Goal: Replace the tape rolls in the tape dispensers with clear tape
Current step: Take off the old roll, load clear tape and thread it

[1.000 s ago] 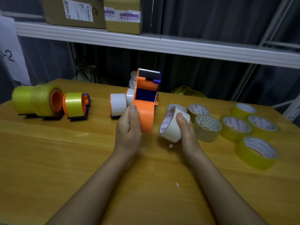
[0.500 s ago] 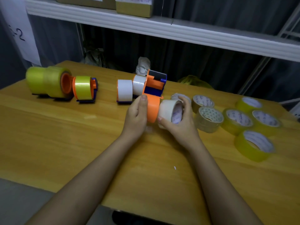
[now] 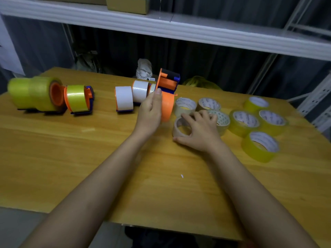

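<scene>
1. Dispenser (image 3: 167,97), orange, centre frame, upright on the worktop (image 3: 89,158); its hub shows bare orange, no roll on it. Half a second ago the white roll was pressed against this hub; now it is gone from there.
2. Left hand (image 3: 149,113) grips the dispenser's left side, thumb up along the orange edge, same hold as before.
3. Right hand (image 3: 200,131) has dropped to the worktop right of the dispenser and lies over a clear roll (image 3: 180,127), fingers curled across its top, thumb out at the lower left. The roll lies flat. Whether this is the roll held before or a fresh one, cannot tell.
4. Judgement: old roll off, hub free, so the swap on this dispenser is at the pick-new-roll step; clear roll not yet mounted.
5. More clear rolls (image 3: 206,104) just behind the right hand, touching each other.
6. Yellow rolls (image 3: 259,145) at the right of frame, flat.
7. White-roll dispensers (image 3: 124,101) left of the held one; yellow-roll dispensers (image 3: 77,98) at far left, all loaded.
</scene>
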Tool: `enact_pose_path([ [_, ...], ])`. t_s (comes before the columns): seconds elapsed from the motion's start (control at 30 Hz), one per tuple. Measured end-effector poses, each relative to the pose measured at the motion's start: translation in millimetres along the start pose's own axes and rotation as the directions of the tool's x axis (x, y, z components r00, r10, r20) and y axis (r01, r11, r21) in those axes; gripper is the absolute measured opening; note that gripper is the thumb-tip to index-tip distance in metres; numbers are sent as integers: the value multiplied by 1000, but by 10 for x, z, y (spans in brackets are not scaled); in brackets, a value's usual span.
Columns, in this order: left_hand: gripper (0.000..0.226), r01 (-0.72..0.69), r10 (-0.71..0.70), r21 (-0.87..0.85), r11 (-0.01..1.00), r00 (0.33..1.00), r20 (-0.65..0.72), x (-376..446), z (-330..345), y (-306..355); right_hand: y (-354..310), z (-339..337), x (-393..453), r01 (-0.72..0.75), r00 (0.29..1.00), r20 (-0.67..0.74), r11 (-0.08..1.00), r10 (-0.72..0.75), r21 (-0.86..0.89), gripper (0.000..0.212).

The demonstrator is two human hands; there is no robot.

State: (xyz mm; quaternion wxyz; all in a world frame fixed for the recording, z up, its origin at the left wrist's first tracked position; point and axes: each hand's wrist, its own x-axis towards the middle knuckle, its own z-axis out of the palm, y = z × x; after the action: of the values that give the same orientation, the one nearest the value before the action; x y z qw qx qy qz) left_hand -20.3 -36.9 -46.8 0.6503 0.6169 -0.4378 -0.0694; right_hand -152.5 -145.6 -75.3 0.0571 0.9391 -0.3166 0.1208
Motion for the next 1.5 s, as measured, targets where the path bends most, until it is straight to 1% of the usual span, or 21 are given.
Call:
enact_pose_path([
  [0.07,37,2,-2,-27,1000,1000,7,-19,31,-8,26,19,35,-6,1000,18,1000,6,-24,83],
  [0.17,38,13,-13,-48,999,1000,4,-45,55,-22,48,37,125,-20,998,61,1000,22,-21,98],
  [0.23,38,21,-21,-51,998,1000,4,-45,68,-32,51,40,201,-22,992,124,999,27,-44,101],
  [0.37,38,48,-48,-25,999,999,23,-13,69,-58,27,27,386,-66,945,312,991,100,-118,100],
  [0.43,38,59,-59,-21,998,998,22,-6,68,-54,16,33,462,-105,921,361,986,146,-130,96],
  [0.5,38,66,-65,-14,998,998,23,1,72,-46,21,41,516,-134,910,381,985,167,-111,94],
  [0.8,39,64,-64,-25,998,998,10,49,141,-17,26,57,698,-192,914,349,979,205,-70,91],
  [0.87,38,64,-63,-21,998,998,5,59,173,7,51,31,696,-184,921,345,983,183,-31,92],
  [0.93,38,63,-62,-14,998,998,15,66,195,34,107,0,628,-151,934,336,987,124,56,93],
  [0.97,38,57,-57,-10,998,998,18,69,200,41,144,-20,578,-131,946,311,986,91,108,92],
  [1.03,37,47,-47,-7,999,999,25,74,210,39,243,-63,457,-105,975,215,971,58,214,86],
  [1.1,38,47,-47,-8,999,998,29,71,240,30,363,-108,335,-87,995,82,945,64,315,72],
  [1.17,38,49,-48,-16,999,998,38,53,296,23,500,-155,219,-104,992,-34,925,125,366,54],
  [1.23,38,42,-42,-10,999,999,35,39,363,19,664,-201,135,-195,968,-78,908,239,370,45],
  [1.3,38,28,-28,7,1000,999,15,34,442,29,855,-245,91,-294,940,-75,899,334,324,42],
  [1.33,39,22,-22,18,1000,1000,-2,37,471,36,942,-264,85,-330,931,-48,893,361,305,42],
  [1.43,40,9,-7,54,998,999,-35,70,562,78,1146,-322,61,-407,913,90,876,397,259,49],
  [1.5,41,-18,22,81,997,998,-50,103,626,115,1247,-327,58,-465,881,185,870,436,164,51],
])
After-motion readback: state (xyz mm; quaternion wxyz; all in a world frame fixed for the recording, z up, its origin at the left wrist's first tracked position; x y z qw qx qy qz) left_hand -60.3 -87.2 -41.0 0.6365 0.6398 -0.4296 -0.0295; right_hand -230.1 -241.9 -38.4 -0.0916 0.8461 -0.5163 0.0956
